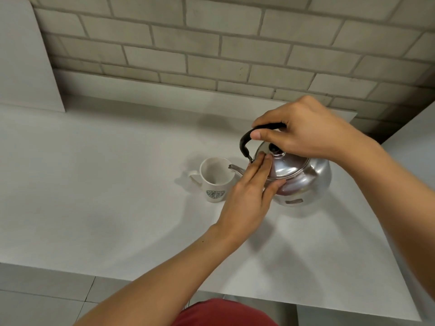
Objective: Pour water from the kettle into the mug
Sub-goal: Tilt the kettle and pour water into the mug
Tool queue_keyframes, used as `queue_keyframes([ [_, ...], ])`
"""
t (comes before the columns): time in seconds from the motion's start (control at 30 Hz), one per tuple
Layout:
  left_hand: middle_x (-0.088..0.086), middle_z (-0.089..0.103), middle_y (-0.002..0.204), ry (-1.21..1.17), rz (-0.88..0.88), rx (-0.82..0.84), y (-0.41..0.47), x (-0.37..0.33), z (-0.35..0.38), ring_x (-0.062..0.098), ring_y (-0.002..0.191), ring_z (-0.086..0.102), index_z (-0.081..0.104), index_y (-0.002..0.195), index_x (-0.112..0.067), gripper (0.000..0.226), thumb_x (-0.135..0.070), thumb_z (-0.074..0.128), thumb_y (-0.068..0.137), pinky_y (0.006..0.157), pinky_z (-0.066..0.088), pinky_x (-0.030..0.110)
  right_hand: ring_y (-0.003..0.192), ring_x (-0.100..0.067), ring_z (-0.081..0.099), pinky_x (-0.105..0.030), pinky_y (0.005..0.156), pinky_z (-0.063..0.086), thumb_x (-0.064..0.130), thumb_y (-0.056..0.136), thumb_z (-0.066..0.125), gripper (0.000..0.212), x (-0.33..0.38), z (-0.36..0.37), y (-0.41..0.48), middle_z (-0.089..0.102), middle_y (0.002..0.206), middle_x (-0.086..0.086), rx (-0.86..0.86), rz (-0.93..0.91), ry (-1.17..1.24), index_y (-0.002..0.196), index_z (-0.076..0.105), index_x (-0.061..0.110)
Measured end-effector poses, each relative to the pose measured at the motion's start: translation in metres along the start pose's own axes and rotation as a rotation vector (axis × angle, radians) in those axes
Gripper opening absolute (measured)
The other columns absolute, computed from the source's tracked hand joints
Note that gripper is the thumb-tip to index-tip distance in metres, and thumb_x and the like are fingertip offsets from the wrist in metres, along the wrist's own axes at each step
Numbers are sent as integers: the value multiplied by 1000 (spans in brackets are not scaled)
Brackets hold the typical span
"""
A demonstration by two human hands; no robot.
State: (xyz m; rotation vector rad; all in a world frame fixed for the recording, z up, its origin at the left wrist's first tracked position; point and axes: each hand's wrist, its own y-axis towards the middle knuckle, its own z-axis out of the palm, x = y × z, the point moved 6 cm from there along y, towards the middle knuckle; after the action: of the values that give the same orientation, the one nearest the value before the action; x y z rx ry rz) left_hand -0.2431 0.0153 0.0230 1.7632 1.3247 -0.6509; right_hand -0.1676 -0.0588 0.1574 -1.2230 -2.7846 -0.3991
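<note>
A shiny steel kettle point(306, 177) with a black handle and a black lid knob is tilted to the left. Its spout tip reaches over the rim of a white mug point(215, 182). The mug has a green round logo and stands upright on the white counter, its handle turned left. My right hand point(303, 130) is closed around the kettle's black handle from above. My left hand point(249, 196) lies flat against the kettle, fingers straight on the lid's edge and thumb on the body. I cannot make out water in the mug or at the spout.
The white counter point(106, 184) runs along a grey brick wall point(211, 43). A white panel point(23, 55) leans at the back left. Another white surface point(414, 142) stands at the right. The counter's front edge is near me, with tiled floor below.
</note>
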Motion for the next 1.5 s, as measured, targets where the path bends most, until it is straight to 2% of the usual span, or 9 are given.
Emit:
queue_keyframes([
  [0.13, 5, 35, 167, -76, -5, -40, 1, 2, 1, 13, 155, 28, 39, 159, -11, 57, -30, 57, 108, 116, 14, 4, 80, -21, 70, -42, 70, 56, 59, 94, 53, 44, 11, -1, 8, 79, 92, 6, 39, -38, -72, 112, 79, 28],
  [0.47, 2, 41, 164, -203, -12, -103, 5, 0, 3, 9, 152, 33, 39, 159, -13, 58, -33, 58, 107, 116, 22, 6, 80, -21, 64, -40, 65, 54, 55, 96, 55, 35, 25, -8, 18, 73, 83, 6, 96, -64, -195, 111, 78, 32],
  [0.63, 0, 45, 162, -263, -9, -115, 4, 1, 6, 10, 146, 44, 41, 158, -14, 58, -33, 59, 107, 114, 42, 31, 78, -19, 58, -32, 58, 43, 56, 97, 55, 32, 25, -6, 18, 60, 73, 12, 105, -49, -211, 108, 77, 35],
  [0.8, -1, 51, 157, -293, -21, -118, 2, 2, 8, 15, 138, 54, 40, 159, -15, 57, -31, 60, 107, 107, 50, 42, 80, -25, 62, -26, 50, 29, 59, 96, 54, 33, 26, -3, 19, 69, 81, 5, 90, -51, -249, 105, 76, 36],
  [0.87, -1, 53, 156, -308, -18, -124, 1, 2, 8, 14, 138, 54, 40, 158, -15, 57, -31, 60, 107, 107, 50, 43, 81, -28, 63, -27, 51, 34, 59, 96, 54, 35, 26, -3, 19, 69, 81, 2, 93, -51, -271, 104, 76, 34],
  [0.97, -1, 55, 154, -341, -16, -130, 0, -1, 9, 13, 135, 56, 41, 158, -15, 56, -29, 60, 107, 104, 53, 44, 85, -32, 65, -38, 63, 53, 61, 96, 53, 37, 26, -2, 20, 68, 85, 0, 122, -35, -308, 105, 75, 33],
  [1.1, -3, 56, 153, -324, -10, -158, 1, -2, 8, 11, 129, 60, 43, 157, -17, 57, -31, 61, 105, 101, 54, 39, 89, -34, 65, -42, 67, 55, 61, 96, 52, 38, 27, -3, 21, 68, 90, -2, 137, -21, -339, 107, 75, 32],
  [1.33, -4, 61, 148, -331, -7, -190, 5, -3, 7, 8, 127, 61, 45, 156, -19, 56, -30, 64, 104, 97, 44, 8, 90, -34, 65, -33, 58, 40, 59, 96, 54, 37, 30, -6, 24, 67, 93, -2, 138, -7, -368, 107, 75, 30],
  [1.5, -5, 63, 145, -357, 15, -229, 6, -5, 5, 2, 130, 58, 47, 154, -16, 55, -28, 65, 103, 98, 41, 5, 92, -35, 65, -35, 62, 45, 58, 97, 54, 38, 34, -8, 27, 68, 99, -4, 161, -30, -375, 109, 75, 29],
])
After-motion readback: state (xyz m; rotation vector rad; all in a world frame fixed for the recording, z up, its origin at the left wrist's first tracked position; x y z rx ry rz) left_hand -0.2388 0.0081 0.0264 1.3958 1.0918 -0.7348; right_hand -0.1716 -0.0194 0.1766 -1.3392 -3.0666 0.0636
